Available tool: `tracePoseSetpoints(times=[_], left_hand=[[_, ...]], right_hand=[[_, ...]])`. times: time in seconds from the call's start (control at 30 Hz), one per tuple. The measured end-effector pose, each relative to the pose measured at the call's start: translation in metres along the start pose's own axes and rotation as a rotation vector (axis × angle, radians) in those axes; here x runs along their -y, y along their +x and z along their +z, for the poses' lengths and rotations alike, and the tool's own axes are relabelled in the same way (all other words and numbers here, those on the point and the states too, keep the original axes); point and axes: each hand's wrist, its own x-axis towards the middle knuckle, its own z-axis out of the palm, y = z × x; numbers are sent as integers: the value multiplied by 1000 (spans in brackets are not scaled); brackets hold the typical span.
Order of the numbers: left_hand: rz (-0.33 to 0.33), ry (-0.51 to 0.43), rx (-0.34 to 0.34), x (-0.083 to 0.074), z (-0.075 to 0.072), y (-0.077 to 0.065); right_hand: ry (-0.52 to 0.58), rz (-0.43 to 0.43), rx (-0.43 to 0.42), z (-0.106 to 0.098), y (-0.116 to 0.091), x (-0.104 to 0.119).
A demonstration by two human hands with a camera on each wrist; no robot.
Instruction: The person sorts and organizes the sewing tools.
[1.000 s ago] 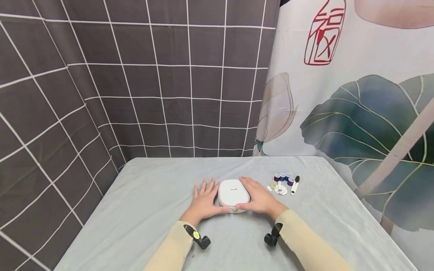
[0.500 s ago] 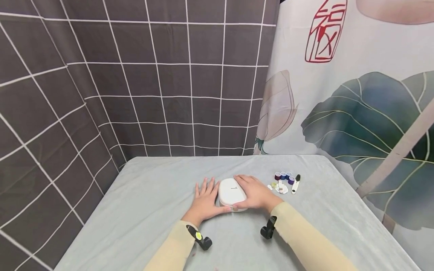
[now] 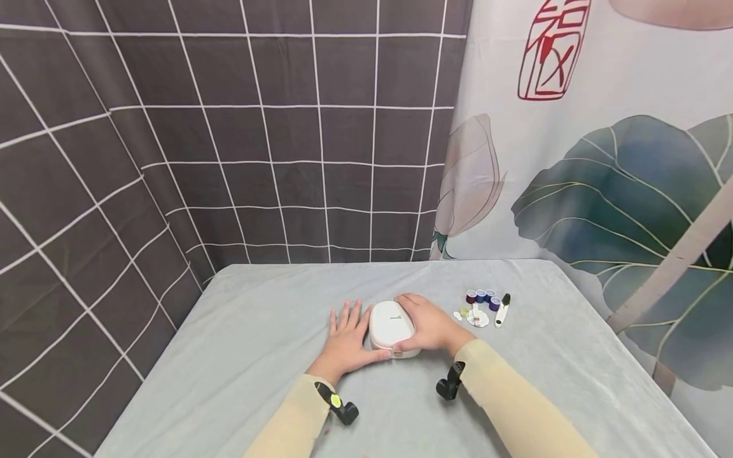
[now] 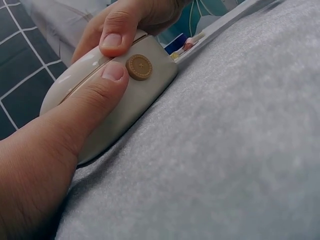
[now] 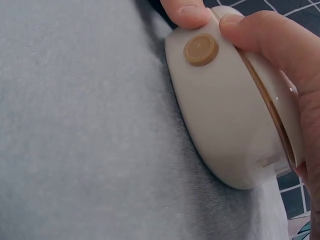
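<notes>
A white rounded sewing-kit-like case (image 3: 390,326) with a lid sits on the table, small dark lettering on top. A tan button-shaped catch (image 4: 139,67) is on its front wall, below a brown seam (image 5: 265,95). My left hand (image 3: 346,343) lies at the case's left side with fingers straight and spread, its thumb (image 4: 95,97) pressing the front wall beside the catch. From the right, my right hand (image 3: 426,327) grips the lid; its thumb (image 5: 265,32) is on the lid's front edge, the other fingers round the far right side. Whether the lid is lifted I cannot tell.
On the grey cloth-covered table (image 3: 275,318), right of the case, stand several thread spools (image 3: 481,297). Near them lie a white disc (image 3: 478,318) with small bits and a white, black-tipped thread snipper-like tool (image 3: 502,310). A dark gridded curtain (image 3: 286,140) hangs behind.
The case has turned slightly under my hands, and my right hand has shifted left and a little farther away over the lid. My left hand has barely moved.
</notes>
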Motion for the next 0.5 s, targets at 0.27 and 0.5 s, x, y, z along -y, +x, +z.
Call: tracePoseSetpoints(times=[0.27,0.5], left_hand=[[-8,11,-2,1,0,-2],[-13,23,-8,0,0,-1]], right_hand=[[9,-7,-7,1,0,2],[3,-15,-24,0,1,-1]])
